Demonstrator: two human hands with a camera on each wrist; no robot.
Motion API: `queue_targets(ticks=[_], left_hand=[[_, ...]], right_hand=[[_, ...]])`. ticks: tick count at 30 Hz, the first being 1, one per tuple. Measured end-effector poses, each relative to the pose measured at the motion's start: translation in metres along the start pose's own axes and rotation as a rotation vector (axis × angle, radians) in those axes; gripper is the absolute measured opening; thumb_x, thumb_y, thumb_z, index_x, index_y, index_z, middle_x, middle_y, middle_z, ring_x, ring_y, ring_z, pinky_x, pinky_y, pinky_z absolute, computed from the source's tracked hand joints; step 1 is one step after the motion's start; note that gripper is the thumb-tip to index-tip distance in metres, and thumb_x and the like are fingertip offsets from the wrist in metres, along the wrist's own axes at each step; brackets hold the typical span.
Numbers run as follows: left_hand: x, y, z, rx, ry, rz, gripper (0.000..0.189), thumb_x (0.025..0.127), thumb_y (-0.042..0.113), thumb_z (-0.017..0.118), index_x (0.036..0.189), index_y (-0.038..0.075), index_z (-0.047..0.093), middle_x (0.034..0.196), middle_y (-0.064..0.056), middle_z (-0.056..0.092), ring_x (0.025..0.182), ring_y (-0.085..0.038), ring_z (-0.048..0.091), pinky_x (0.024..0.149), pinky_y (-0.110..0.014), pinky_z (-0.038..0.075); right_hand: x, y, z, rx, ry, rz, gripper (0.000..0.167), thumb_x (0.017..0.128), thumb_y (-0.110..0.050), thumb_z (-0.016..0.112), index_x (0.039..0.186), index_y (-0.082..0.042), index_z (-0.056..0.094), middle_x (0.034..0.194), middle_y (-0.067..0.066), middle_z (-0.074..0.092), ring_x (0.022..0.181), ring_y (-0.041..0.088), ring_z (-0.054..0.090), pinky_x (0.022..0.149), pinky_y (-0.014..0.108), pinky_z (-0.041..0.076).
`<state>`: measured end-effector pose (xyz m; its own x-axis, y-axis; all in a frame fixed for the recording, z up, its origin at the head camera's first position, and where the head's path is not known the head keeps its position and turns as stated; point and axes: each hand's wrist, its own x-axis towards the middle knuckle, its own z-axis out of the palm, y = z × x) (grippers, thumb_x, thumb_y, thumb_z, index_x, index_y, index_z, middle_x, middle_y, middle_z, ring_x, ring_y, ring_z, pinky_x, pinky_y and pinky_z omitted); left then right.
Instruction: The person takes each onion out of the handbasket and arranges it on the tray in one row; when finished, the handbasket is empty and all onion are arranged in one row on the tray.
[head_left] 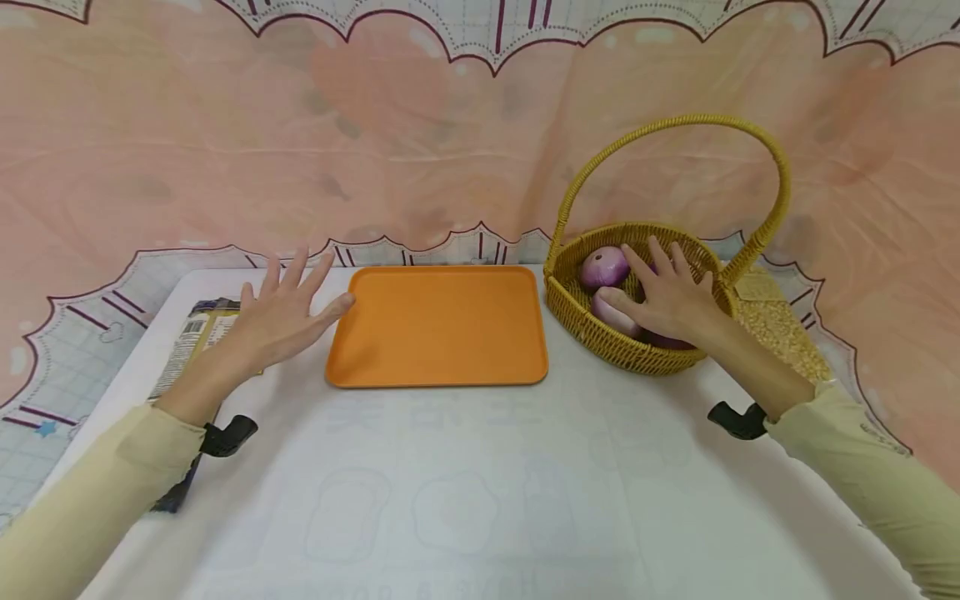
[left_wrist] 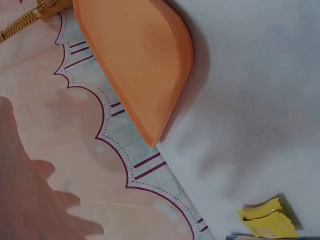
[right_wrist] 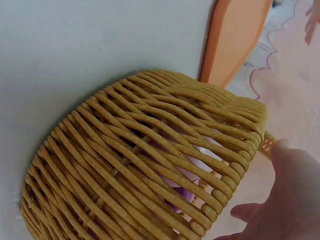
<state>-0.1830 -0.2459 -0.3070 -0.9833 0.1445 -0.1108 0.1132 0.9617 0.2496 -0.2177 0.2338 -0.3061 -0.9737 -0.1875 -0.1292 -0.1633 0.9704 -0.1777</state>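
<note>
My left hand [head_left: 281, 315] hovers with fingers spread, between the orange tray [head_left: 438, 325] and the packets at the left, holding nothing. My right hand [head_left: 667, 296] is held over the wicker basket [head_left: 637, 358], fingers spread and straight. Inside that basket lie several purple-and-white round vegetables, apparently onions [head_left: 604, 267], partly hidden by the hand. In the right wrist view the basket's woven side [right_wrist: 135, 150] fills the middle, with my thumb and fingers beyond its rim. The left wrist view shows my spread fingers at the left edge and the tray [left_wrist: 145, 50] above.
Left on the white table [head_left: 450, 467] lies a dark packet with printed text [head_left: 180, 354]; a small yellow packet [left_wrist: 270, 220] shows near it. Behind the basket's right side is a bag of yellow grains [head_left: 783, 329]. The basket's tall handle [head_left: 693, 121] arches upward. A patterned cloth [head_left: 450, 150] hangs behind.
</note>
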Motion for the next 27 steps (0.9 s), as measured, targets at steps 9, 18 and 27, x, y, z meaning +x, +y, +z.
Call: queue_targets(ticks=[9, 18, 27], left_hand=[[-0.003, -0.019, 0.01, -0.287, -0.064, 0.16, 0.068, 0.102, 0.05, 0.036, 0.157, 0.028, 0.003, 0.165, -0.009, -0.008, 0.149, -0.045, -0.01, 0.111, -0.075, 0.002], [-0.011, -0.026, 0.022, -0.578, -0.116, 0.151, 0.066, 0.102, 0.041, 0.043, 0.157, 0.03, 0.008, 0.166, -0.008, -0.001, 0.152, -0.038, 0.001, 0.114, -0.07, 0.012], [-0.017, -0.024, 0.041, -0.669, -0.08, 0.06, 0.067, 0.102, 0.04, 0.045, 0.157, 0.019, 0.014, 0.165, -0.01, 0.01, 0.15, -0.042, 0.009, 0.118, -0.065, 0.014]], right_hand=[[0.008, 0.005, -0.008, 0.098, -0.039, -0.104, 0.087, 0.093, -0.067, 0.041, 0.157, -0.016, 0.012, 0.162, 0.026, 0.0, 0.147, 0.053, -0.001, 0.107, 0.081, 0.006], [0.025, 0.015, -0.025, 0.318, 0.04, -0.23, 0.062, 0.096, -0.037, 0.058, 0.144, 0.0, 0.042, 0.149, 0.024, 0.041, 0.141, 0.044, 0.033, 0.116, 0.061, 0.025], [0.037, 0.031, -0.034, 0.64, -0.126, -0.094, 0.071, 0.096, -0.044, 0.055, 0.151, -0.007, 0.028, 0.156, 0.018, 0.031, 0.136, 0.039, 0.041, 0.101, 0.052, 0.049]])
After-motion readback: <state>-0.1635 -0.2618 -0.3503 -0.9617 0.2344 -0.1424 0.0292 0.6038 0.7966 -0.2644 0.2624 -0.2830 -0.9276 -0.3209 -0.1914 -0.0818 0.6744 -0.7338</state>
